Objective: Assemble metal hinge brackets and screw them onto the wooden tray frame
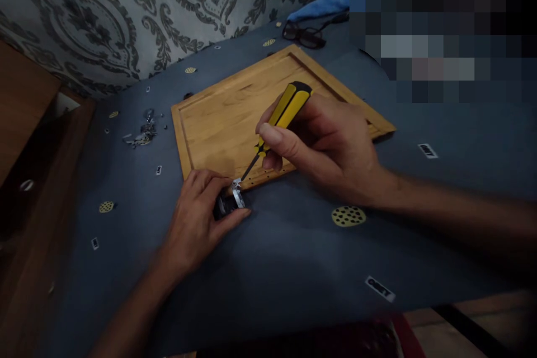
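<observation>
Right hand (331, 145) fingers closed around screwdriver (285, 114); left hand (201, 212) fingers pinch metal hinge (232, 201) at wooden panel (218, 117) edge, beneath the tip.

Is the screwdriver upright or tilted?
Tilted: the right hand holds the screwdriver slanted, tip at the metal fitting the left hand grips.

Grey damask wallpaper (84, 22); wooden cabinet (20, 95) left; blue patterned cloth (272, 274); dim light.

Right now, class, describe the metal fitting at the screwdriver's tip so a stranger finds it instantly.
Find the wooden panel on the blue cloth; go to its near edge. There the left hand holds a small silver-and-black fitting. Unlike the loose metal bits farther left, it meets the screwdriver tip.
</observation>
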Demonstrator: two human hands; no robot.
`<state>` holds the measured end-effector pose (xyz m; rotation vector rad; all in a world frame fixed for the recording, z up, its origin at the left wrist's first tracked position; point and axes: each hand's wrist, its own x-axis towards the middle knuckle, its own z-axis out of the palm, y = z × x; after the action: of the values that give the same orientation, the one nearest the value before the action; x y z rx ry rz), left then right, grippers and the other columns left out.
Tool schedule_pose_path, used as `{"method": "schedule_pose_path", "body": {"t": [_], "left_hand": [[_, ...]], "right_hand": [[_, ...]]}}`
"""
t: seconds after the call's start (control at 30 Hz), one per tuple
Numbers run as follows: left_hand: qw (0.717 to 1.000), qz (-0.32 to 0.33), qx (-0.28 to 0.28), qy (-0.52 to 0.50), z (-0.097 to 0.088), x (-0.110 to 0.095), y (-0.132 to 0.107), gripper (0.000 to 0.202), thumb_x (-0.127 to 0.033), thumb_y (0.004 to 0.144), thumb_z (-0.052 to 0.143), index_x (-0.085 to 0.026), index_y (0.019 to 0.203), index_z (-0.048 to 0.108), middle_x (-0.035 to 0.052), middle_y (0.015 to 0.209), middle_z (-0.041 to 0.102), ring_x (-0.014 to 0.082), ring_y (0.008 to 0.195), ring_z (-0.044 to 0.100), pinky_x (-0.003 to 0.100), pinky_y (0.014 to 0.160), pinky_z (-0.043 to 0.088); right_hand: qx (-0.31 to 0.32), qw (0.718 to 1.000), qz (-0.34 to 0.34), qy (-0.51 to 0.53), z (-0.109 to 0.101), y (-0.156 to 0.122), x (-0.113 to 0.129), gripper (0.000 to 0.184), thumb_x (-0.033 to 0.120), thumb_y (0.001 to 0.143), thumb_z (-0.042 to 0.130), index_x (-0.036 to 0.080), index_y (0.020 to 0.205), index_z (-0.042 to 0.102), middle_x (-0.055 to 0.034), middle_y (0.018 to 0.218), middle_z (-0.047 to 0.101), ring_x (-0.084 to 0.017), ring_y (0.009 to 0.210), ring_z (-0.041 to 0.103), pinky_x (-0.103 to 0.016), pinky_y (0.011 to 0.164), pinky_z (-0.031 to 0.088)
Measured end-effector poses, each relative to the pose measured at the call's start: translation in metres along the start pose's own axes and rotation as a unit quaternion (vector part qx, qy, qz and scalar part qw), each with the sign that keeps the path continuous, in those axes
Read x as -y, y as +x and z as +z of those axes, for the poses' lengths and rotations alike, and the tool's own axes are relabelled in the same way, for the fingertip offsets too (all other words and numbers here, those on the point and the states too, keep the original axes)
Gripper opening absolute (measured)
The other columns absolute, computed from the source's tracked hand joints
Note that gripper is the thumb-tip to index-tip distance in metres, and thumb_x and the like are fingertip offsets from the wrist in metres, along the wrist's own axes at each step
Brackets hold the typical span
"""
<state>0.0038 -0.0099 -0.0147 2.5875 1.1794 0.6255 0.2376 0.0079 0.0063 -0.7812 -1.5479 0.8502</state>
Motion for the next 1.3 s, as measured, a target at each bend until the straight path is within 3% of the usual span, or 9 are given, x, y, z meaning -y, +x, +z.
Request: {"method": "schedule_pose_path", "body": {"t": [0.27,0.6,1.3], "left_hand": [[1.000,0.007,-0.002,0.004,0.0003,0.0001,-0.0001,0.033,-0.042,0.096,0.077,-0.019,0.115,0.065,0.0055,0.106,0.066,0.0239,0.099,0.060,0.037,0.089,0.052],[1.000,0.007,0.006,0.002,-0.0014,-0.0002,0.0004,0.035,-0.038,0.093,0.081,-0.015,0.115,0.067,0.0066,0.106,0.066,0.0243,0.100,0.060,0.037,0.090,0.052],[1.000,0.005,0.003,0.010,-0.0006,0.0002,0.0006,0.032,-0.044,0.096,0.075,-0.020,0.115,0.065,0.0056,0.105,0.066,0.0241,0.099,0.061,0.039,0.090,0.054]], "right_hand": [[0.022,0.999,-0.019,0.020,0.0042,-0.0034,-0.0065,0.017,0.028,0.102,0.066,0.021,0.089,0.056,0.0054,0.079,0.058,-0.006,0.063,0.066,-0.017,0.055,0.055],[0.026,0.999,-0.022,0.016,0.0050,-0.0044,-0.0076,0.019,0.026,0.102,0.067,0.021,0.088,0.054,0.0059,0.078,0.057,-0.006,0.063,0.066,-0.017,0.056,0.054],[0.015,0.999,-0.031,-0.023,0.0047,-0.0065,-0.0087,0.023,0.033,0.101,0.068,0.022,0.085,0.056,0.0041,0.077,0.053,-0.009,0.067,0.057,-0.022,0.058,0.048]]}}
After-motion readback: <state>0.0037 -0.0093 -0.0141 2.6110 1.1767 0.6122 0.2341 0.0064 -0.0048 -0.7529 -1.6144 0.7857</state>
